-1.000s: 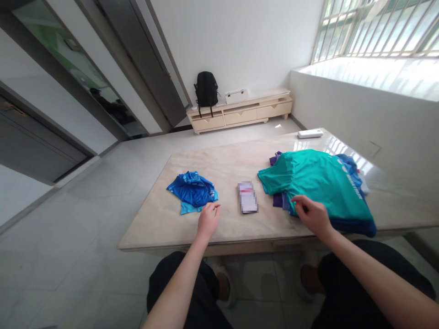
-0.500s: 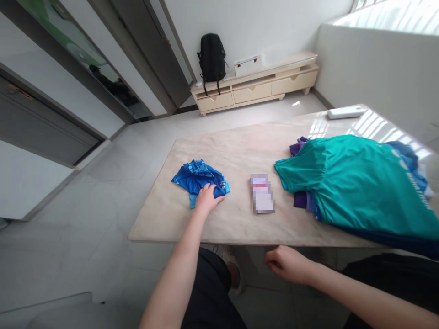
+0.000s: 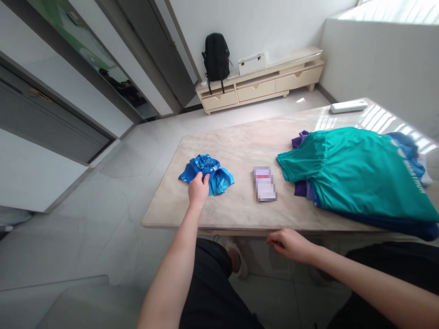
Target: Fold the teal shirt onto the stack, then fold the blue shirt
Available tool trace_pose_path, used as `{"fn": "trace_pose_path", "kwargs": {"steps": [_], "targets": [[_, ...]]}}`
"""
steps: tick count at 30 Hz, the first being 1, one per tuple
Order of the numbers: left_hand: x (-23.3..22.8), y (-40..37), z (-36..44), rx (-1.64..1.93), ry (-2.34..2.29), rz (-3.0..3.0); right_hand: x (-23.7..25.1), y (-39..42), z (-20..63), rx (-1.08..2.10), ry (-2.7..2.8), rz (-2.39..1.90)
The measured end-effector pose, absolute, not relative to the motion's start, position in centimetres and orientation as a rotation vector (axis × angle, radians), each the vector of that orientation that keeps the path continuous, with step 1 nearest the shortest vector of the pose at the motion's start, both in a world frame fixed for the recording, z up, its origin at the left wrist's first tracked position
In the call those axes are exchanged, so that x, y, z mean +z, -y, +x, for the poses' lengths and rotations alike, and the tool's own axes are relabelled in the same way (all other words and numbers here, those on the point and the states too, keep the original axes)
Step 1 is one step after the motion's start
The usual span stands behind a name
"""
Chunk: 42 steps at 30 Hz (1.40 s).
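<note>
A crumpled blue garment (image 3: 206, 164) with lighter blue parts lies on the left half of the table. My left hand (image 3: 198, 186) is at its near edge, thumb and fingers pinching the fabric. My right hand (image 3: 286, 241) hovers by the table's front edge with its fingers curled in, and nothing shows in it. Between the garment and a pile of clothes lies a phone-shaped object (image 3: 265, 183), its surface pixelated. Topping that pile on the right is a teal shirt (image 3: 360, 173), spread flat, with purple and dark blue cloth peeking out beneath.
The pale marble table (image 3: 236, 214) has its front edge just beyond my knees. A white oblong device (image 3: 349, 106) rests at the far right corner. Against the wall, a low wooden cabinet (image 3: 257, 91) bears a black backpack (image 3: 216, 57) and a white box (image 3: 251, 65).
My left hand has shifted left across the blue garment, whose light blue part now fans out to the right. The right hand stays curled near the table edge. The view has tilted slightly.
</note>
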<state>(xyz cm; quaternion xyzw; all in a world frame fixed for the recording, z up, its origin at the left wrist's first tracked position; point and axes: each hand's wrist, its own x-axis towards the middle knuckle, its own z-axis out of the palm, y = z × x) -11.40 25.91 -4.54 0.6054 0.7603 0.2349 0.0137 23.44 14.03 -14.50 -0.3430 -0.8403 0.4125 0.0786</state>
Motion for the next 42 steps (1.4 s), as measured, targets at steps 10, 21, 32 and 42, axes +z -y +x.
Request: {"fn": "trace_pose_path", "kwargs": {"steps": [10,21,32,42], "targets": [[-1.4,-16.9,-4.0,0.504,-1.356,2.058,-12.5,-13.3,23.4,1.205,2.187,-0.886],[-3.0,-14.9,2.2,0.151,-0.862,1.976,-12.5,-12.9,21.8,1.100,2.041,-0.807],[-1.1,-15.8,-1.1,-0.042,-0.860,1.792,-11.3,-13.9,24.7,1.505,2.272,-0.742],[-0.4,-15.3,-0.7,0.036,-0.803,1.596,-11.9,-12.7,25.5,1.837,2.511,-0.890]]}}
